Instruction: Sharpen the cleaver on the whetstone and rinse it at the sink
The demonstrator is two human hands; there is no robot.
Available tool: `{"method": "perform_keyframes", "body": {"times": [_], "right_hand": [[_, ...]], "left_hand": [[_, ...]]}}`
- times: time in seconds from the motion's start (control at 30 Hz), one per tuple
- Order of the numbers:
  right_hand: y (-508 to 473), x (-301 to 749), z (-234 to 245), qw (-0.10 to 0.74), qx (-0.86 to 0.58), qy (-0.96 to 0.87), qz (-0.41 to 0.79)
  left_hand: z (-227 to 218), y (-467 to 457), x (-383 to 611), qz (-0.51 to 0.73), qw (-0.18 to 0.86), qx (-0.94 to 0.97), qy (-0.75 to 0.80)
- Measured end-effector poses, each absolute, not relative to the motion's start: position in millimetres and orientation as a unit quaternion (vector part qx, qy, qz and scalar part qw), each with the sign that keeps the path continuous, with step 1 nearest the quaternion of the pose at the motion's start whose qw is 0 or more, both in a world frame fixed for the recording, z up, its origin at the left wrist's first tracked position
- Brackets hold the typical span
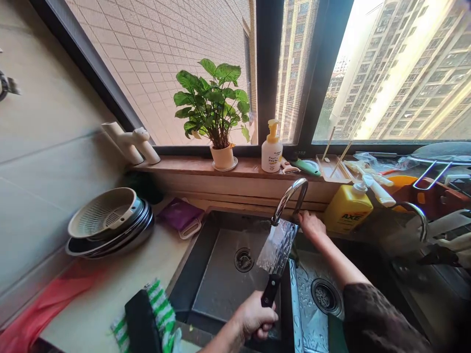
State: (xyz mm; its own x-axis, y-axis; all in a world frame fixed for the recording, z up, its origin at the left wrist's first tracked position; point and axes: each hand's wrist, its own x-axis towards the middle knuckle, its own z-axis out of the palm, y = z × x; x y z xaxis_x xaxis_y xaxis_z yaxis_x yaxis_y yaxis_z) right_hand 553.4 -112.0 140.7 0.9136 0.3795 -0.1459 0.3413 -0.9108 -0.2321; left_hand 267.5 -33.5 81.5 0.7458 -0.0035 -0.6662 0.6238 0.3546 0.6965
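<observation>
My left hand grips the black handle of a Chinese cleaver, holding the wide steel blade upright under the stream from a curved steel faucet. Water runs down the blade into the left basin of a dark double sink. My right hand, with a dark brown sleeve on its arm, reaches across the right basin. Its fingers are at the dark faucet lever behind the blade.
A stack of pans with a colander stands on the counter at left, beside a purple cloth. A green-striped scrubber lies at the near edge. A yellow AXE bottle stands right of the sink; a potted plant sits on the windowsill.
</observation>
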Motion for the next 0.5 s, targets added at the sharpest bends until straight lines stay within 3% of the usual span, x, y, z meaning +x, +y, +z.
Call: {"method": "perform_keyframes", "body": {"times": [0.17,0.3,0.43,0.5], "right_hand": [[-123,482,119,0.185,-0.908,-0.373,-0.04],[-125,427,106,0.269,-0.81,-0.511,0.102],[-142,418,104,0.478,-0.796,-0.35,0.122],[-156,429,99,0.523,-0.814,-0.225,0.114]], "left_hand": [[83,-35,259,-0.211,0.751,0.544,0.307],[74,-32,250,-0.21,0.727,0.574,0.312],[62,-11,232,-0.16,0.649,0.664,0.337],[68,9,225,-0.109,0.517,0.773,0.351]]}}
